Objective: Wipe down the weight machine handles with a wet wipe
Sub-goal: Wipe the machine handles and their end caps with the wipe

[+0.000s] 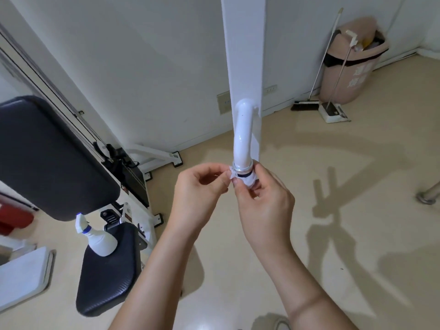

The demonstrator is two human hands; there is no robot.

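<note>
While the wet wipe (250, 181) sits bunched round the handle (241, 139) just under its metal ring (242, 167), mid-frame, my left hand (197, 189) pinches a loose corner between thumb and fingertips. My right hand (264, 206) curls round the wrapped part. I reckon I should pull that corner taut, then twist and slide along the whole grip. At lower left a white spray bottle (101, 241) stands on the seat (107, 277), its contents hidden. At upper right the bin (350, 75) holds rubbish I cannot identify.

Handle grip (244, 175) mostly hidden beneath wet wipe (250, 181); white post (245, 44) cut off at top edge; bin lettering (359, 77) blurred.
</note>
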